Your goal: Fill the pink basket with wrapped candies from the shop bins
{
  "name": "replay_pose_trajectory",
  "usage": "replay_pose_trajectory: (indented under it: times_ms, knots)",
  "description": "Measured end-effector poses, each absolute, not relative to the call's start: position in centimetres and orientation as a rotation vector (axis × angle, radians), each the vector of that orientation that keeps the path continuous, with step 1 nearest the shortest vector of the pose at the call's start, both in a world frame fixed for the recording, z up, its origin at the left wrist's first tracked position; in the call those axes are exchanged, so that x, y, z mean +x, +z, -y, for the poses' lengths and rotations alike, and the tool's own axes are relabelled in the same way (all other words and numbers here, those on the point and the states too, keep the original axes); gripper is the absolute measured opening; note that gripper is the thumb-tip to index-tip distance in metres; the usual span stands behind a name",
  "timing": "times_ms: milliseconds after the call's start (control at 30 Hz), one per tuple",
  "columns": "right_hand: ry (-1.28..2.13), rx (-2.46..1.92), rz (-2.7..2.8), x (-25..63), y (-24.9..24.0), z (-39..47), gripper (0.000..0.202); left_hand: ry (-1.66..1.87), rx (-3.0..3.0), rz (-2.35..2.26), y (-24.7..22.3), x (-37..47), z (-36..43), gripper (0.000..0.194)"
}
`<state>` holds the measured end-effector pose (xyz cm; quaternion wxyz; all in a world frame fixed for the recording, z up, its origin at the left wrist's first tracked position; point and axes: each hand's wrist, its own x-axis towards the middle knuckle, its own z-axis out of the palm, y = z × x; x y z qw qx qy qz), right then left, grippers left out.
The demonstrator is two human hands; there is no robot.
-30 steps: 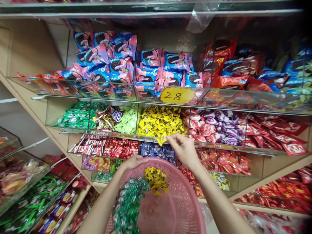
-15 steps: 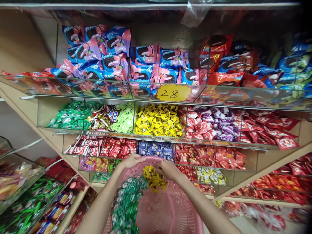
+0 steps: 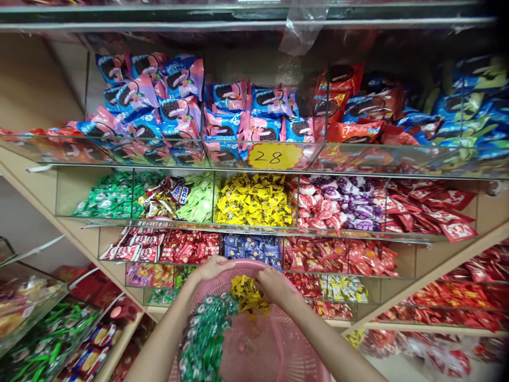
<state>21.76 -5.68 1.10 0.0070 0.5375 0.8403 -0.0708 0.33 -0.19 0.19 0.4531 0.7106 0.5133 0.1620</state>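
Observation:
A pink plastic basket (image 3: pixel 296 313) is tilted at the bottom centre, held between both hands. My left hand (image 3: pixel 210 269) grips its far rim from the left, fingers wrapped over the edge. On the rim's right side, my right hand (image 3: pixel 272 284) is closed, its fingertips partly hidden beside the yellow candies. Inside the basket, green-wrapped candies (image 3: pixel 204 337) lie along the left wall. A smaller pile of yellow-wrapped candies (image 3: pixel 248 294) rests near the far rim, against my right hand.
Stepped shelves ahead hold yellow candies (image 3: pixel 254 201), green candies (image 3: pixel 105 196), purple candies (image 3: pixel 363 201) and blue-pink cookie packs (image 3: pixel 178 77). A yellow price tag (image 3: pixel 274 156) reads 28. Glass fronts (image 3: pixel 159 222) edge the shelves. More sweets fill bins at lower left and right.
The shelves have shifted slightly left and their upper part lower in view. Both hands still hold the basket, with the candies in it little changed.

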Motion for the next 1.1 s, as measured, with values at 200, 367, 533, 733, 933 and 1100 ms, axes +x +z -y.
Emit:
replay_pose_trajectory:
  times_ms: [200, 367, 533, 733, 933, 1100]
  knots:
    - [-0.248, 1.678, -2.694, 22.0, 2.8, 6.1, 0.024, 0.430, 1.770, -1.240, 0.3, 0.4, 0.2, 0.054]
    - [-0.160, 1.830, -2.823, 23.1, 9.2, 6.6, 0.028, 0.410, 1.733, -1.213, 0.8, 0.4, 0.5, 0.054]
    - [0.203, 2.441, -2.608, 24.6, 14.9, 5.7, 0.037, 0.405, 1.700, -1.237, 0.4, 0.2, 0.3, 0.055]
    - [0.383, 2.554, -2.357, 24.6, 15.9, 4.5, 0.038, 0.421, 1.693, -1.239, 0.3, 0.2, 0.3, 0.057]
    - [0.351, 2.463, -2.354, 24.4, 15.6, 3.9, 0.036, 0.407, 1.688, -1.246, 0.3, 0.2, 0.3, 0.056]
    - [0.384, 2.523, -2.385, 24.5, 15.7, 4.2, 0.034, 0.421, 1.700, -1.226, 0.4, 0.2, 0.4, 0.055]
